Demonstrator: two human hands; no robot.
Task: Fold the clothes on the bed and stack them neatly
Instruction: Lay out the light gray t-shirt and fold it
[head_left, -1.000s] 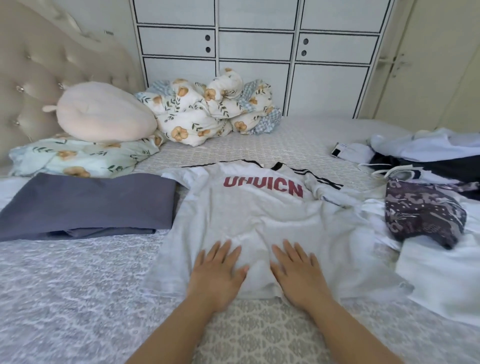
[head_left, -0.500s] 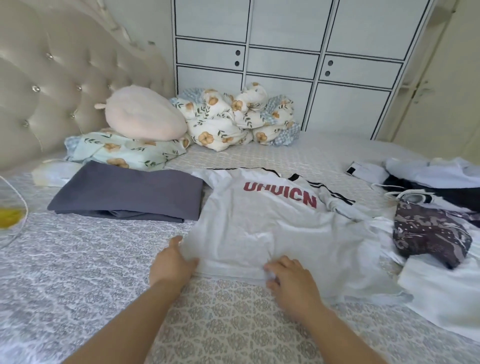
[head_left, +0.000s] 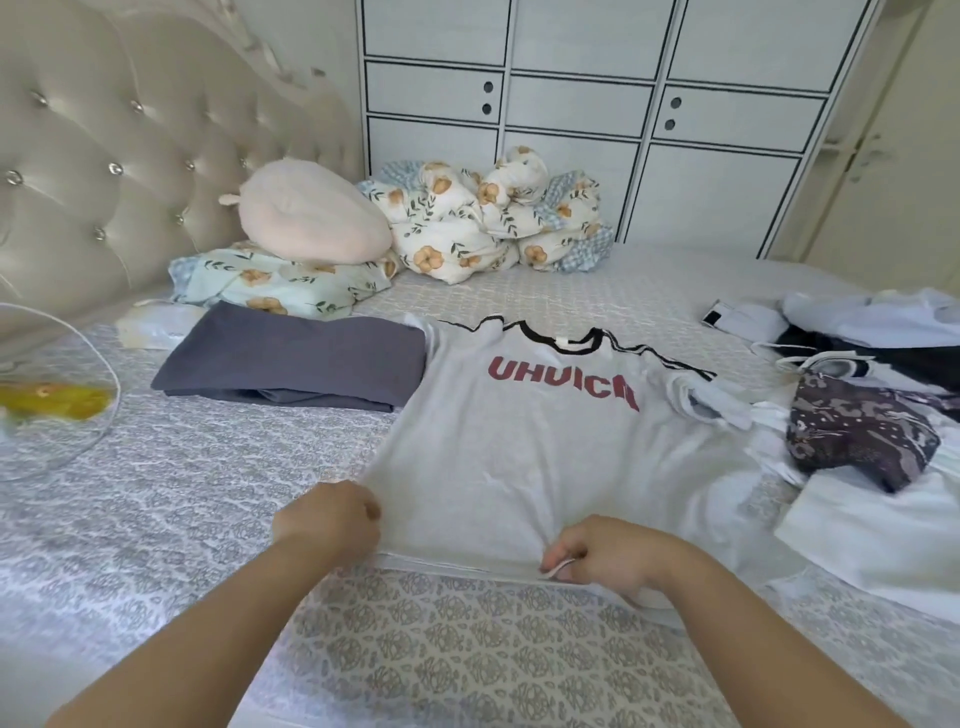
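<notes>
A white T-shirt (head_left: 524, 447) with red letters and a black collar lies spread face up in the middle of the bed. My left hand (head_left: 327, 517) grips its bottom hem at the left corner. My right hand (head_left: 602, 558) pinches the hem further right, with the cloth bunched between its fingers. A folded dark grey garment (head_left: 296, 358) lies flat to the left of the shirt. At the right sits a loose pile of clothes (head_left: 872, 374), with a dark patterned piece (head_left: 857, 436) on top and white cloth (head_left: 878, 535) under it.
A pink cushion (head_left: 311, 213) and floral bedding (head_left: 483, 218) are heaped near the tufted headboard (head_left: 104, 171). A clear round object with something yellow (head_left: 52, 400) lies at the left edge. White cabinets (head_left: 587, 114) stand behind the bed (head_left: 467, 665).
My hands went from lying flat on the shirt's lower part to gripping its bottom hem. The view has shifted so more of the headboard side shows.
</notes>
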